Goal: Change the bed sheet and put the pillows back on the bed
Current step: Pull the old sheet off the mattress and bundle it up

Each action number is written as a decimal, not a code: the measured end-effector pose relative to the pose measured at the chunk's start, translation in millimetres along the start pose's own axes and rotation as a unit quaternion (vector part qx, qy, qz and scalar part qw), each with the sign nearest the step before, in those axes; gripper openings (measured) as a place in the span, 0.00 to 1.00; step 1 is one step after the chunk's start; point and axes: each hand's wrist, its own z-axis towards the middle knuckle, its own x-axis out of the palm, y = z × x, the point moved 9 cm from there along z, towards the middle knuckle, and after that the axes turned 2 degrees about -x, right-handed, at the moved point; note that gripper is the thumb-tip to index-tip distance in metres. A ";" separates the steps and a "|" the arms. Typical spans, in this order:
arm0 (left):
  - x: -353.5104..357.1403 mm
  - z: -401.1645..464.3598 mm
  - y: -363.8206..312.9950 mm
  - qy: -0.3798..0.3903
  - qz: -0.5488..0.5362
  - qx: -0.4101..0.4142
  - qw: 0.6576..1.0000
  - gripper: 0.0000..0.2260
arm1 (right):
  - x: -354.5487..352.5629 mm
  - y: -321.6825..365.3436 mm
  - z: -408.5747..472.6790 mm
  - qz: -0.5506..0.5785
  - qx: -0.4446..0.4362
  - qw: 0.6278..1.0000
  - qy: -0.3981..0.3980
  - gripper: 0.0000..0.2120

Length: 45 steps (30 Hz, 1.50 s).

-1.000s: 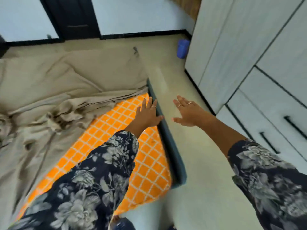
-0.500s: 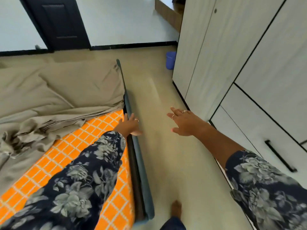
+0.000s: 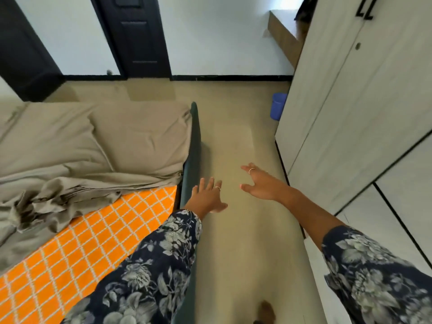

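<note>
A beige bed sheet (image 3: 98,146) covers the far part of the bed and lies bunched in folds at the left. Nearer me the orange checked mattress (image 3: 98,232) is bare. A dark teal bed frame edge (image 3: 192,146) runs along the bed's right side. My left hand (image 3: 207,197) hovers open with spread fingers just right of that edge, holding nothing. My right hand (image 3: 259,183) is also open, out over the floor aisle, empty. No pillows are in view.
A beige floor aisle (image 3: 243,230) runs between the bed and white wardrobe doors and drawers (image 3: 350,136) on the right. A blue bin (image 3: 278,108) stands by the wardrobe's far corner. A dark door (image 3: 138,36) is in the far wall. My foot (image 3: 265,309) shows below.
My left hand has come off the mattress corner and moved right, past the frame edge. My view has lifted and shifted along the aisle; both hands stay open.
</note>
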 end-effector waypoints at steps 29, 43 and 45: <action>-269.9 437.5 161.0 -0.022 -0.116 -0.198 0.973 0.35 | -190.9 43.9 580.6 -0.049 -0.163 0.977 0.126 0.30; -349.8 659.7 235.3 0.010 -0.212 -0.300 0.930 0.31 | -231.1 60.0 900.4 -0.180 -0.201 0.936 0.226 0.22; -351.2 677.7 247.2 0.004 -0.228 -0.315 0.921 0.32 | -220.0 67.6 936.2 -0.207 -0.207 0.925 0.241 0.20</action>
